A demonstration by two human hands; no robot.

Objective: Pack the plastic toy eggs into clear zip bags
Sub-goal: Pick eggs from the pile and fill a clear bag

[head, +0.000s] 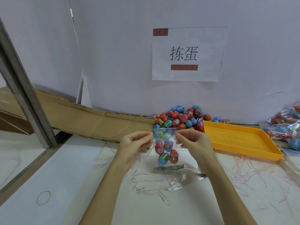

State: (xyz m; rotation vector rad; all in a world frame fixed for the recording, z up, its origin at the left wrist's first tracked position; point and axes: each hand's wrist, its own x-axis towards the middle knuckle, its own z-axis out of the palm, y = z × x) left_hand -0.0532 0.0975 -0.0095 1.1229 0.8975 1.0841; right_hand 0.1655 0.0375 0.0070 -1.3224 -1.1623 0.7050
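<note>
A clear plastic zip bag (164, 150) hangs between the two hands above the white table top (65, 168), just left of the orange perforated plastic tray (240, 140). The left hand (134, 143) pinches the bag's top left corner with curled fingers and thumb; the right hand (193, 142) pinches the top right corner in the same way. Inside the bag sit several red and blue plastic toy eggs with printed wrap labels (165, 151); four or five can be made out, but the upper ones blur behind the glossy film, so the exact count cannot be told. Whether the zip edge is sealed is hard to see, since the fingers cover both ends of it.

Behind the tray's left end, against the white wall, lies a loose heap of red and blue toy eggs (183, 118); its front is partly hidden by the raised bag. Right of the tray, a pile of filled clear bags (285, 127) is cut off by the picture's edge. Below the held bag, an empty clear bag with a coloured strip (175, 169) lies flat on the table, its outline faint. Thin red-printed plastic strips (253, 169) litter the table in front of the tray. Far left of the tray lie flattened brown cardboard (90, 122) and a tan rubber band (43, 198).
</note>
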